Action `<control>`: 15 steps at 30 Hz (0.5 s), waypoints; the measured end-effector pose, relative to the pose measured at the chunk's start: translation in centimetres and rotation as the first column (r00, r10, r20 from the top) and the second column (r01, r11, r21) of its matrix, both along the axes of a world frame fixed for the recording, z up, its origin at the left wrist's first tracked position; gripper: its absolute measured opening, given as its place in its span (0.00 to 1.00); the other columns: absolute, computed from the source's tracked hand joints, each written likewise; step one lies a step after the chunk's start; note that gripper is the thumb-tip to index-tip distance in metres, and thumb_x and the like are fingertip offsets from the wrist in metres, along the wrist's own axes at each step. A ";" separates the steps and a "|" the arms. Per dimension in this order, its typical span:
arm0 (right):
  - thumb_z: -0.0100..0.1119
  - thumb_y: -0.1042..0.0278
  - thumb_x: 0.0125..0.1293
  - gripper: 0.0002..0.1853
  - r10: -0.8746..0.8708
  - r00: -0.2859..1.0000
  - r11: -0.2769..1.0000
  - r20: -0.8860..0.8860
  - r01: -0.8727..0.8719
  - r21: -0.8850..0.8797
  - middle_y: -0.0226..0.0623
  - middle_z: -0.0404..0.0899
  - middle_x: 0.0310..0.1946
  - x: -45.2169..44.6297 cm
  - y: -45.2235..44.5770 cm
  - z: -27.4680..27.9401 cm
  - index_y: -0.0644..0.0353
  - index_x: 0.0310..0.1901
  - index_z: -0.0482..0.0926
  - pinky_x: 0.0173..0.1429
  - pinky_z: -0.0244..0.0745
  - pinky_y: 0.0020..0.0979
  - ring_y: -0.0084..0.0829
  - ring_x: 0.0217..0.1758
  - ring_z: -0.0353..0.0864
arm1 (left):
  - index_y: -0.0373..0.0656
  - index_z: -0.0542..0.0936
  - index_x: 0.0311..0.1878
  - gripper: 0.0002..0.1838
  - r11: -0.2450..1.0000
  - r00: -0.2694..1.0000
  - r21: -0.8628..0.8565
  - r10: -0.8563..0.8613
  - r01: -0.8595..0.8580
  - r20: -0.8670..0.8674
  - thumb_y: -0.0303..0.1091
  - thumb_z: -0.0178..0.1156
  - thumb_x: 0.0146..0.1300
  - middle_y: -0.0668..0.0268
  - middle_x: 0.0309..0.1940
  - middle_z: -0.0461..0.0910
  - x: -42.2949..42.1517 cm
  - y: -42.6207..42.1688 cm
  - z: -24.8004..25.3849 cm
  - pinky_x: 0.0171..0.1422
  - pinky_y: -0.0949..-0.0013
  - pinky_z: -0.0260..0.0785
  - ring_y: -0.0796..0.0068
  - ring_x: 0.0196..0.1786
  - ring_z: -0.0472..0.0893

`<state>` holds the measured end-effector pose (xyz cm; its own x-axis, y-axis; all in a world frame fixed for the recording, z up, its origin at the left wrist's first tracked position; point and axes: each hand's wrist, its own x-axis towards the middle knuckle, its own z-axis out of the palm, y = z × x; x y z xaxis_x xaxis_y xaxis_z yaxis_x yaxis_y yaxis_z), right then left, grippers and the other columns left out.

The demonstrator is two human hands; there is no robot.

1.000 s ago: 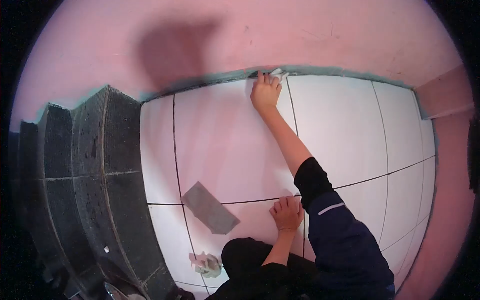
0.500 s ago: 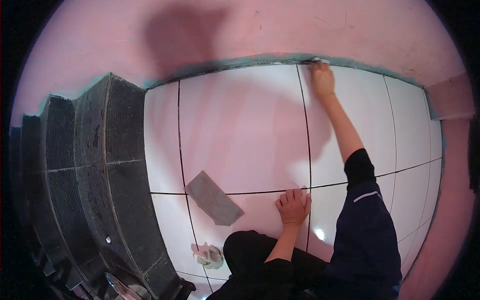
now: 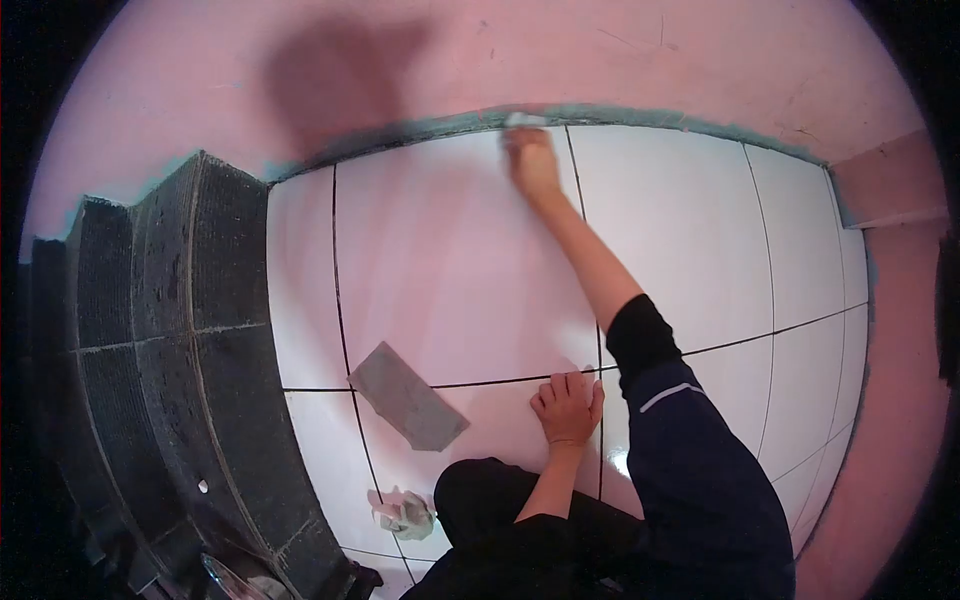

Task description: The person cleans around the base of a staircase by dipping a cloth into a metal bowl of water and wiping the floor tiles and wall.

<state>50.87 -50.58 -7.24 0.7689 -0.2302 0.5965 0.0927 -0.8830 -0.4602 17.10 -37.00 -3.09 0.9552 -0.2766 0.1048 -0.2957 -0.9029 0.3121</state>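
My right hand reaches forward to the foot of the pink wall, its fingers closed on a small pale piece. Motion blurs that piece, and I cannot tell its kind. It presses at the teal painted strip where wall and floor meet. My left hand lies on the white tile floor with its fingers apart, holding nothing. To its left rests a flat grey sheet that looks like sandpaper, with one corner torn away. A crumpled pale cloth or paper lies near my knee.
Dark tiled steps go down along the left side. A small white bit sits on one step, and a shiny round-edged object is at the lower left. Another pink wall bounds the right side.
My right hand has slid left along the wall's foot, across the tile joint, with the pale piece. My left hand stays on the floor. The whole view has shifted slightly.
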 end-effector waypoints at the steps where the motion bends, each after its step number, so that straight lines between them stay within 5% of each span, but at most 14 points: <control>1: 0.54 0.80 0.48 0.13 0.089 0.996 0.994 0.000 -0.089 -0.063 0.45 0.78 0.41 0.5 1.8 -0.1 0.63 0.38 0.79 0.56 0.67 0.39 0.44 0.47 0.73 | 0.48 0.71 0.33 0.16 1.000 1.000 0.001 0.001 -0.001 0.000 0.51 0.55 0.53 0.66 0.31 0.67 0.1 -0.2 0.1 0.40 0.62 0.55 0.66 0.34 0.66; 6: 0.52 0.80 0.51 0.11 0.272 0.955 0.956 -0.119 -0.282 -0.078 0.45 0.77 0.41 0.2 -1.7 0.1 0.63 0.37 0.78 0.56 0.67 0.38 0.45 0.49 0.72 | 0.47 0.72 0.33 0.16 0.998 0.998 -0.062 0.004 -0.008 -0.069 0.50 0.56 0.53 0.64 0.31 0.67 0.0 0.1 -0.1 0.41 0.60 0.55 0.65 0.36 0.67; 13: 0.52 0.79 0.55 0.10 -0.240 0.971 0.949 0.024 0.239 -0.206 0.45 0.81 0.36 -8.2 -14.8 1.9 0.64 0.39 0.79 0.49 0.71 0.38 0.43 0.39 0.79 | 0.48 0.72 0.32 0.15 0.993 0.996 -0.113 0.021 -0.030 -0.083 0.49 0.57 0.51 0.65 0.31 0.67 0.2 0.5 -0.3 0.41 0.61 0.55 0.66 0.36 0.66; 15: 0.52 0.78 0.55 0.10 -0.208 0.976 0.976 -0.064 0.204 -0.073 0.45 0.81 0.36 -6.8 -13.3 1.5 0.64 0.39 0.79 0.48 0.71 0.38 0.43 0.40 0.79 | 0.48 0.72 0.32 0.15 0.992 0.997 -0.121 0.037 -0.045 -0.071 0.49 0.57 0.51 0.65 0.32 0.67 0.2 0.5 -0.1 0.41 0.61 0.55 0.66 0.36 0.66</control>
